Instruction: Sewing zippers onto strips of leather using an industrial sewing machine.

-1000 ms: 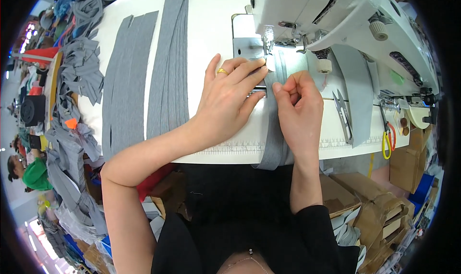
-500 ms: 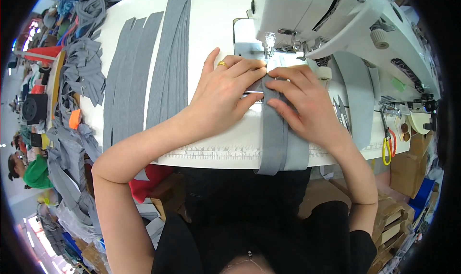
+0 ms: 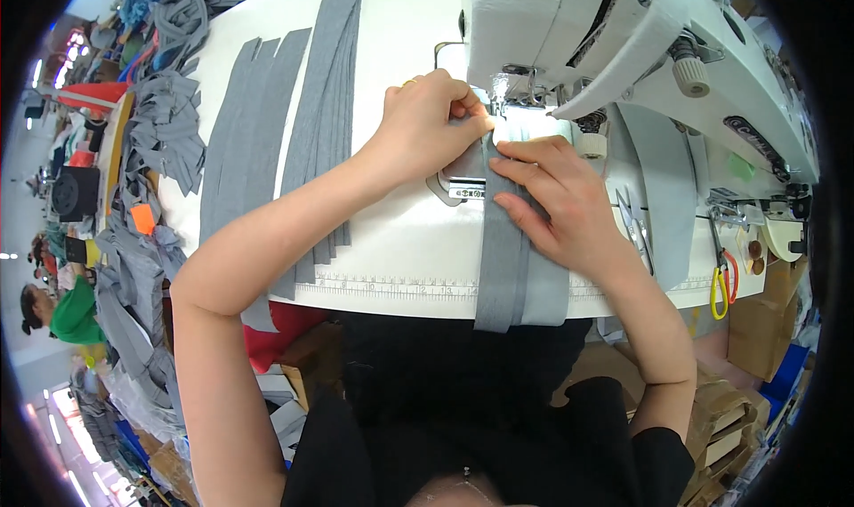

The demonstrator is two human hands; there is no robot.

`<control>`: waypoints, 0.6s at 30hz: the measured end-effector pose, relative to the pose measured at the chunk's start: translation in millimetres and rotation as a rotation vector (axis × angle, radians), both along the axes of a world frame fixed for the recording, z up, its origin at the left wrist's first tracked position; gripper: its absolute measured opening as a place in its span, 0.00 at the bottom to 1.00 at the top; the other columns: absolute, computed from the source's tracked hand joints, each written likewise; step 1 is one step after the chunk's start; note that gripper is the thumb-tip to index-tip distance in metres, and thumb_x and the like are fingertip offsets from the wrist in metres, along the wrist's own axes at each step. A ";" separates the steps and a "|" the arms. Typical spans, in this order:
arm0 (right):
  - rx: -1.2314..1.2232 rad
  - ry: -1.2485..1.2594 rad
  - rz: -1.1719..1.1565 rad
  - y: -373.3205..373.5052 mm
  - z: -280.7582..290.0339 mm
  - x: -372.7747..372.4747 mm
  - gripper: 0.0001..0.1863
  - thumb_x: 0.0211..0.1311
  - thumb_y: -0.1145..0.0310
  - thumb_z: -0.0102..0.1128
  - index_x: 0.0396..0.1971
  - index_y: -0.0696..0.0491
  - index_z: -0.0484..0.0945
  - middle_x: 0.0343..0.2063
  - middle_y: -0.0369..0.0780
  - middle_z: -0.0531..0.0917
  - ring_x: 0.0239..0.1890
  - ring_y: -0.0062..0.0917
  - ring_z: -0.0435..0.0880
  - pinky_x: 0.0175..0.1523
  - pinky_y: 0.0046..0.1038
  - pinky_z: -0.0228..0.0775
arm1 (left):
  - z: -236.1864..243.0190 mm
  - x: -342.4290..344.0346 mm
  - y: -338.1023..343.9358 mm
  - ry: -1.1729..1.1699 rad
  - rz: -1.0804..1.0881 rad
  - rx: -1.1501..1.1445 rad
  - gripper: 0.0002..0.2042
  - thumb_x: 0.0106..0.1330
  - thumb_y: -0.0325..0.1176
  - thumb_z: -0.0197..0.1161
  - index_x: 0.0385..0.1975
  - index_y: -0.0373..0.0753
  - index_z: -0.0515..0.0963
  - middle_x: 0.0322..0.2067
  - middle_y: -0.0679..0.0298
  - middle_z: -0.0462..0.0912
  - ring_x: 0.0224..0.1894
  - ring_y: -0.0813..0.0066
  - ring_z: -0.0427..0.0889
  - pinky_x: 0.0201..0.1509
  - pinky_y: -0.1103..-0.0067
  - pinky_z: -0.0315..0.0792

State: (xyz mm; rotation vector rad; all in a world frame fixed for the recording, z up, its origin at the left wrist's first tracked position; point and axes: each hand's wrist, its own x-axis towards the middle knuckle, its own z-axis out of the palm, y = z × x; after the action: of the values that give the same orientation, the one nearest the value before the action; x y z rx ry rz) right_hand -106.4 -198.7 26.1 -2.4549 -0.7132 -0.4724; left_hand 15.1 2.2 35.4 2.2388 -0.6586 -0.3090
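Observation:
My left hand (image 3: 431, 120) is closed at the left of the sewing machine's presser foot (image 3: 501, 107); what its pinched fingertips hold is too small to make out. My right hand (image 3: 551, 205) lies with fingers apart on a grey fabric strip (image 3: 500, 267), which runs from under the foot over the table's front edge. A paler grey band (image 3: 547, 298) lies beside it. The white sewing machine (image 3: 551, 18) stands over this work. Left of my left hand lie long stacks of grey strips (image 3: 320, 107).
Metal snips (image 3: 636, 231) and yellow-and-red scissors (image 3: 721, 289) lie on the white table (image 3: 391, 240), right of my right hand. Grey fabric heaps (image 3: 169, 124) line the left, where a person in green (image 3: 76, 311) is visible. Cardboard boxes (image 3: 756, 320) stand at the lower right.
My right hand went from bunched fingers to spread fingers on the strip, the forearm swinging rightward. My left hand has risen slightly and its fingers have drawn together beside the foot.

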 end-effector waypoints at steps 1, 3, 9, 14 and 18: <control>0.006 -0.001 0.000 -0.5 1.4 -0.4 0.17 0.66 0.63 0.69 0.52 0.52 0.84 0.54 0.37 0.85 0.43 0.33 0.84 0.48 0.34 0.74 | 2.0 1.0 -2.7 0.036 0.039 0.020 0.12 0.60 0.42 0.73 0.28 0.38 0.87 0.26 0.64 0.87 0.35 0.70 0.85 0.54 0.69 0.67; -0.014 0.067 -0.002 -0.9 4.1 -1.3 0.18 0.62 0.68 0.71 0.51 0.56 0.85 0.55 0.41 0.84 0.53 0.39 0.83 0.57 0.38 0.77 | 5.1 8.1 -4.5 0.077 0.015 0.039 0.11 0.59 0.41 0.72 0.27 0.40 0.87 0.23 0.66 0.86 0.31 0.71 0.85 0.55 0.70 0.67; 0.015 -0.023 0.003 0.0 1.1 -0.5 0.16 0.66 0.63 0.68 0.51 0.53 0.84 0.54 0.38 0.85 0.41 0.33 0.83 0.47 0.34 0.74 | 5.8 17.4 -10.7 0.069 -0.024 0.097 0.09 0.55 0.41 0.70 0.20 0.44 0.85 0.16 0.69 0.84 0.24 0.74 0.83 0.54 0.71 0.68; 0.006 -0.018 -0.004 0.4 -0.1 -1.7 0.16 0.67 0.63 0.68 0.51 0.52 0.85 0.54 0.37 0.85 0.40 0.33 0.81 0.47 0.33 0.74 | 9.2 20.6 -13.0 0.124 -0.014 0.135 0.11 0.53 0.42 0.70 0.15 0.44 0.82 0.16 0.69 0.83 0.25 0.72 0.83 0.52 0.71 0.70; 0.002 -0.036 -0.009 2.0 0.1 -2.2 0.17 0.67 0.63 0.68 0.52 0.52 0.84 0.54 0.37 0.84 0.39 0.33 0.80 0.46 0.34 0.74 | 5.4 19.2 -11.7 0.080 0.013 0.086 0.12 0.53 0.41 0.69 0.14 0.42 0.82 0.16 0.67 0.83 0.23 0.71 0.84 0.46 0.72 0.73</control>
State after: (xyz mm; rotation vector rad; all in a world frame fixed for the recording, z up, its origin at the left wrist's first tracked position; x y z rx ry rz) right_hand -108.6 -196.7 26.1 -2.4543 -0.7160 -0.5214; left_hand 34.3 -9.5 40.7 2.2980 -0.5984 -0.4257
